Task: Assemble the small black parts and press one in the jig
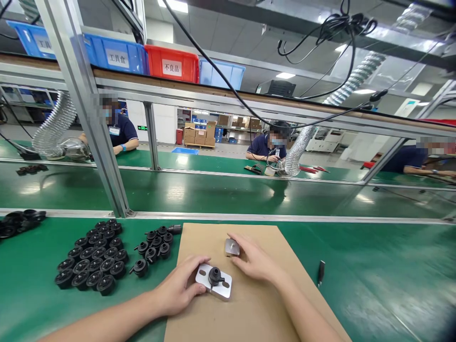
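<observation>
My left hand (180,286) grips the left end of a silver metal plate (224,291) with rounded corners and oval slots. A small black plastic fitting (214,275) with a side spout sits upright on the plate's middle. Just beyond, on the right, my right hand (254,260) has its thumb and fingers closed on a small, shiny metal block (232,247). The block is apart from the plate; part of it is hidden by my fingers. Both pieces are over a brown cardboard sheet (260,308).
Left of the cardboard stand rows of round black caps (94,263) and a cluster of black spouted fittings (156,244). A dark pen-like tool (321,273) lies right on the green bench (384,266). A metal post (92,118) rises behind; co-workers sit across.
</observation>
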A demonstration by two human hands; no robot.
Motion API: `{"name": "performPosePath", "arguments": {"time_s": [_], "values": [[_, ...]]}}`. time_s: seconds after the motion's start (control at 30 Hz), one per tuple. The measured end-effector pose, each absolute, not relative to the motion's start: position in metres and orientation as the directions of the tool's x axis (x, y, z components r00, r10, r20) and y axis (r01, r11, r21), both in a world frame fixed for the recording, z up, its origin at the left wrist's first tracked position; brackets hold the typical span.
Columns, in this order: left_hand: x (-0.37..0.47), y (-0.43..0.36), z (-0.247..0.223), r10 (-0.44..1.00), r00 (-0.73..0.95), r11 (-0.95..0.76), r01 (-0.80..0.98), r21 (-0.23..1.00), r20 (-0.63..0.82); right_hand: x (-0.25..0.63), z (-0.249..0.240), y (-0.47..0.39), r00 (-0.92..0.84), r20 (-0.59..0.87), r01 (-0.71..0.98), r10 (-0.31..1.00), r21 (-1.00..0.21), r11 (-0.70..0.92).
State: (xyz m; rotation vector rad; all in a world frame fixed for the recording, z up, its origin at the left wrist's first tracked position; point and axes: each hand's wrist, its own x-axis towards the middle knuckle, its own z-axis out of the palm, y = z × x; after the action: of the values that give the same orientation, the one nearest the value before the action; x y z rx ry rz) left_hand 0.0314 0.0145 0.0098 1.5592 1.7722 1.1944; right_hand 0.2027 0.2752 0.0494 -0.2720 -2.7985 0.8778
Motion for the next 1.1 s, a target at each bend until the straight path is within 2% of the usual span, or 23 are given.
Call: {"name": "performPosePath", "arguments": {"time_s": [0.1, 0.2, 0.27, 0.33, 0.47, 0.67, 0.9, 1.1], "values": [[0.031, 0.014, 0.009, 0.957, -0.224, -0.04, 0.528, 0.848, 0.184, 0.202, 0.049, 0.279, -0.959, 0.129, 0.129, 0.251, -0.591, 0.796], [0.029, 0.015, 0.011, 0.959, -0.226, -0.031, 0.512, 0.858, 0.169, 0.203, 0.053, 0.276, -0.961, 0.084, 0.125, 0.263, -0.717, 0.686], [0.027, 0.016, 0.014, 0.966, -0.215, -0.026, 0.482, 0.876, 0.147, 0.204, 0.061, 0.268, -0.972, 0.082, 0.066, 0.218, -0.801, 0.595], [0.025, 0.016, 0.02, 0.977, -0.168, -0.044, 0.442, 0.896, 0.131, 0.206, 0.071, 0.257, -0.985, 0.129, -0.045, 0.117, -0.837, 0.546], [0.023, 0.016, 0.033, 0.989, -0.051, -0.107, 0.381, 0.918, 0.136, 0.21, 0.087, 0.238, -0.977, 0.203, -0.209, -0.064, -0.853, 0.477], [0.025, 0.015, 0.034, 0.99, -0.05, -0.1, 0.404, 0.909, 0.131, 0.211, 0.083, 0.234, -0.972, 0.232, -0.22, -0.028, -0.868, 0.446], [0.025, 0.016, 0.033, 0.988, -0.048, -0.117, 0.418, 0.901, 0.15, 0.208, 0.085, 0.223, -0.971, 0.18, -0.23, -0.158, -0.889, 0.396], [0.026, 0.015, 0.033, 0.988, -0.046, -0.114, 0.429, 0.896, 0.148, 0.207, 0.094, 0.224, -0.958, 0.187, -0.26, -0.218, -0.889, 0.377]]}}
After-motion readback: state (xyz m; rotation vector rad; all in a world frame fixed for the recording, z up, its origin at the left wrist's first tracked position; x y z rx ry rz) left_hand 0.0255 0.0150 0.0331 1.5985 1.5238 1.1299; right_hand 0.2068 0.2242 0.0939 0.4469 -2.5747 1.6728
